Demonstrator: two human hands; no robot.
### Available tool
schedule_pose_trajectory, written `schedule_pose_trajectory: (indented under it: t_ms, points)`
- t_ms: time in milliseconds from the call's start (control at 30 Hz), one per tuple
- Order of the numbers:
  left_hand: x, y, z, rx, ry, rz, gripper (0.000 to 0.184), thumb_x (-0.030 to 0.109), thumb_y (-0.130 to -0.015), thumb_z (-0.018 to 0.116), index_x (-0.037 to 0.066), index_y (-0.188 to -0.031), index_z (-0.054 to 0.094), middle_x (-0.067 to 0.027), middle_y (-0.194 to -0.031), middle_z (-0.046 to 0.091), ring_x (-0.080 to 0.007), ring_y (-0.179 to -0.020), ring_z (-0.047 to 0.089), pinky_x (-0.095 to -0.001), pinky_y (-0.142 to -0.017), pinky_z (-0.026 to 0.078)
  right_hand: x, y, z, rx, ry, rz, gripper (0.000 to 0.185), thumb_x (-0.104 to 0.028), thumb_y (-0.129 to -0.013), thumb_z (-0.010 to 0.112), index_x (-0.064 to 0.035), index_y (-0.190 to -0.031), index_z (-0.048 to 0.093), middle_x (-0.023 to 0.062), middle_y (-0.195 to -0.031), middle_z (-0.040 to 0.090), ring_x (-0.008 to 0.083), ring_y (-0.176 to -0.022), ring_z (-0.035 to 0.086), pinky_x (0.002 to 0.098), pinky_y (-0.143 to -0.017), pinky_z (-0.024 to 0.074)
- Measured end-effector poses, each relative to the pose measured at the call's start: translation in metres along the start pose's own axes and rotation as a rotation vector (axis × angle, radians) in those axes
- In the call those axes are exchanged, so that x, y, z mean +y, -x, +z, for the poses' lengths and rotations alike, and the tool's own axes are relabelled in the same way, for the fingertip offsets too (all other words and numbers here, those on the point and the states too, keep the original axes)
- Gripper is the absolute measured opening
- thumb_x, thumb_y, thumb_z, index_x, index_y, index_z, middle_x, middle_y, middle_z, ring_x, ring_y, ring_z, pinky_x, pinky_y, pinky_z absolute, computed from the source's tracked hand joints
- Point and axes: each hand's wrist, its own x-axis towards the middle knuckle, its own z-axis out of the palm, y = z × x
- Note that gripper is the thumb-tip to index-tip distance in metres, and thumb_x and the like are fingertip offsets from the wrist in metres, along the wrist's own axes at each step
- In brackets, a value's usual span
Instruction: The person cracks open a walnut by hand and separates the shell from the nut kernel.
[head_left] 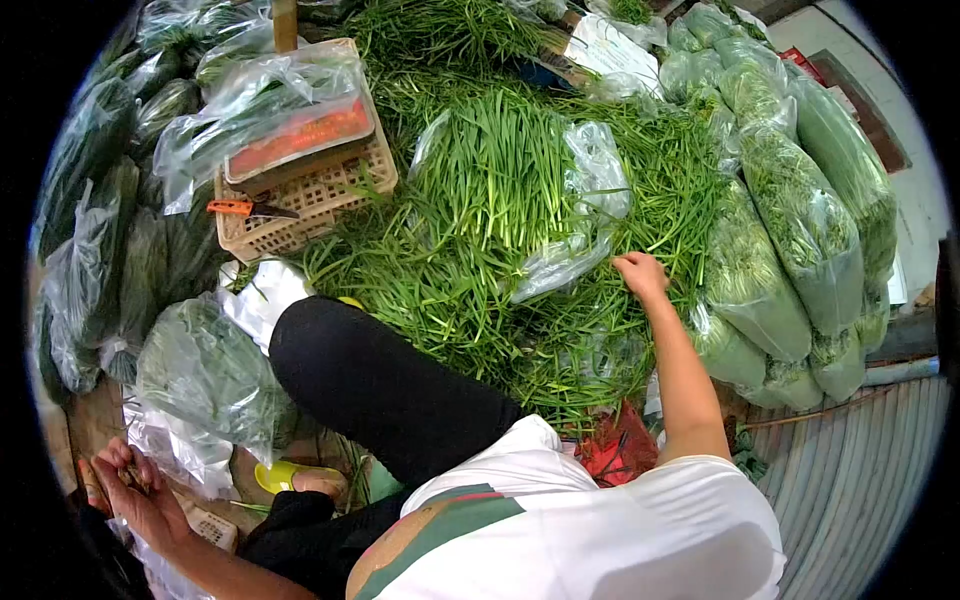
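My right hand is closed at the edge of a clear plastic bag, fingertips pinched on its right side. On the opened bag lies a neat bundle of garlic chives, with the pale stem ends toward me. Loose chives are heaped all around it. At the far lower left, my left hand has its fingers curled, away from the bundle. What it holds, if anything, I cannot make out. Crumpled plastic and a bag of greens lie near it.
A plastic crate carries a red-topped box and an orange-handled knife. Filled bags of greens are stacked at the right. More bagged vegetables line the left. A yellow slipper shows below my knee.
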Motion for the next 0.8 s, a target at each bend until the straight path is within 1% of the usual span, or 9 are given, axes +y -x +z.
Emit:
schedule_pose_trajectory:
  t_ms: [133, 200, 267, 367, 567, 633, 667, 733, 800]
  points:
    - [-0.013, 0.008, 0.006, 0.123, 0.007, -0.053, 0.023, 0.025, -0.089, 0.040, 0.005, -0.100, 0.046, -0.0034, -0.094, 0.046, -0.0097, -0.067, 0.043, -0.0182, -0.050, 0.036, -0.004, -0.020, 0.027, 0.124, -0.280, -0.271, 0.026, -0.008, -0.072, 0.050, -0.0024, -0.097, 0.059, 0.0123, -0.093, 0.060, 0.0247, -0.087, 0.057, 0.0338, -0.080, 0.0413]
    - [-0.017, 0.011, -0.048, -0.172, 0.173, -0.059, 0.036, 0.026, -0.087, 0.039, 0.006, -0.117, 0.041, -0.0054, -0.111, 0.046, -0.0160, -0.091, 0.049, -0.0198, -0.064, 0.042, -0.039, -0.022, 0.037, 0.065, -0.454, -0.464, 0.026, -0.004, -0.072, 0.049, 0.0017, -0.097, 0.057, 0.0137, -0.096, 0.060, 0.0220, -0.088, 0.057, 0.0300, -0.075, 0.0437]
    - [-0.026, 0.018, -0.020, 0.012, 0.217, -0.060, 0.036, 0.030, -0.087, 0.040, 0.006, -0.114, 0.043, -0.0085, -0.108, 0.048, -0.0199, -0.094, 0.049, -0.0287, -0.076, 0.042, -0.089, 0.012, 0.022, -0.036, -0.626, -0.525, 0.022, -0.006, -0.076, 0.049, 0.0001, -0.095, 0.056, 0.0086, -0.085, 0.058, 0.0168, -0.074, 0.053, 0.0270, -0.062, 0.0416]
    - [-0.042, 0.013, 0.046, -0.276, 0.627, -0.223, 0.039, 0.036, -0.084, 0.044, 0.003, -0.106, 0.048, -0.0124, -0.097, 0.053, -0.0257, -0.091, 0.051, -0.0395, -0.083, 0.040, -0.149, 0.097, -0.023, -0.282, -0.838, -0.592, 0.014, -0.008, -0.083, 0.045, -0.0025, -0.091, 0.055, 0.0009, -0.067, 0.051, 0.0038, -0.048, 0.041, 0.0191, -0.041, 0.0323]
    - [0.017, 0.007, 0.004, -0.109, 0.688, -0.017, 0.052, 0.042, -0.088, 0.031, -0.002, -0.112, 0.041, -0.0182, -0.103, 0.051, -0.0303, -0.100, 0.049, -0.0418, -0.089, 0.039, -0.359, 0.253, -0.036, -0.663, -1.174, -1.235, 0.008, -0.008, -0.081, 0.051, -0.0031, -0.078, 0.056, -0.0076, -0.055, 0.040, -0.0001, -0.046, 0.032, 0.0165, -0.040, 0.0232]
    - [0.011, 0.006, 0.007, -0.138, 0.717, 0.001, 0.042, 0.030, -0.088, 0.035, -0.003, -0.113, 0.040, -0.0185, -0.105, 0.050, -0.0303, -0.101, 0.048, -0.0415, -0.090, 0.039, -0.369, 0.275, -0.040, -0.668, -1.210, -1.252, 0.009, -0.007, -0.080, 0.052, -0.0007, -0.075, 0.056, -0.0061, -0.054, 0.041, 0.0010, -0.045, 0.035, 0.0169, -0.040, 0.0255]
    - [0.002, 0.008, 0.010, -0.064, 0.668, 0.015, 0.036, 0.022, -0.087, 0.037, -0.003, -0.113, 0.040, -0.0182, -0.106, 0.049, -0.0298, -0.101, 0.048, -0.0405, -0.090, 0.039, -0.385, 0.303, -0.054, -0.941, -1.235, -1.241, 0.007, -0.007, -0.079, 0.053, 0.0000, -0.077, 0.056, -0.0044, -0.054, 0.043, 0.0024, -0.045, 0.038, 0.0170, -0.040, 0.0280]
    - [0.000, -0.003, 0.004, -0.015, 0.647, 0.017, 0.038, -0.002, -0.078, 0.043, -0.002, -0.116, 0.039, -0.0170, -0.109, 0.048, -0.0274, -0.101, 0.049, -0.0376, -0.091, 0.039, -0.407, 0.311, -0.040, -1.042, -1.235, -1.261, 0.008, -0.007, -0.079, 0.054, -0.0004, -0.083, 0.056, -0.0007, -0.062, 0.051, 0.0043, -0.054, 0.046, 0.0182, -0.045, 0.0365]
    - [-0.004, -0.001, 0.005, -0.022, 0.616, 0.049, 0.040, -0.005, -0.076, 0.043, -0.001, -0.116, 0.039, -0.0158, -0.109, 0.047, -0.0267, -0.102, 0.048, -0.0366, -0.091, 0.040, -0.415, 0.325, -0.030, -1.075, -1.294, -1.407, 0.012, -0.003, -0.075, 0.056, -0.0009, -0.086, 0.055, 0.0036, -0.077, 0.055, 0.0071, -0.060, 0.050, 0.0194, -0.048, 0.0396]
